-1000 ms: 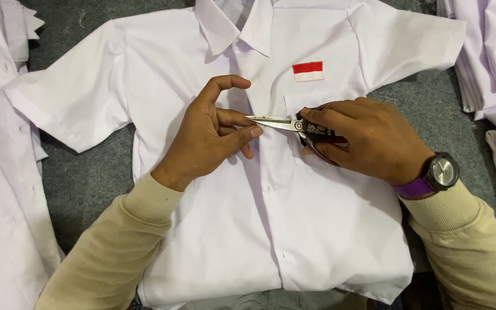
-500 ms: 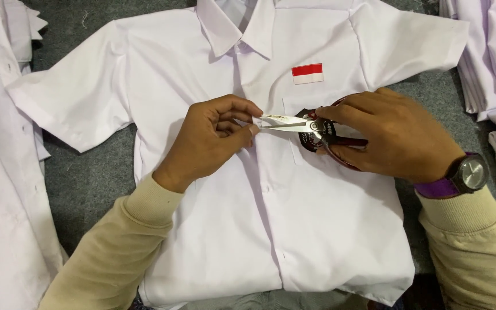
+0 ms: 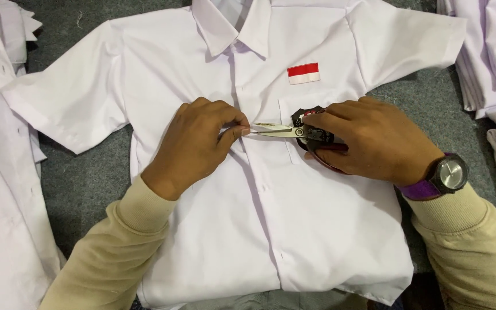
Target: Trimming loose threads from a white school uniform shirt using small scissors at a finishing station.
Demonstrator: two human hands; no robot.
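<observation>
A white short-sleeved shirt (image 3: 259, 218) lay flat on a grey table (image 3: 81, 183). The left hand (image 3: 196, 146) pinched its soft, light placket fabric; the right hand (image 3: 368, 140) gripped small scissors (image 3: 285, 130) — rigid, sharp-tipped, best held by the handles — blades meeting the pinched spot.

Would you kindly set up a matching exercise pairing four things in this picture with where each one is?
Things:
1. small metal scissors
2. red-and-white rectangular patch
3. purple-strapped wristwatch
4. white short-sleeved shirt

Places:
A. on the right wrist
B. spread flat on the grey cloth surface
C. on the shirt's chest, above the pocket
D. in the right hand, tips at the left hand

Pairs: 1-D, 2-C, 3-A, 4-B
</observation>
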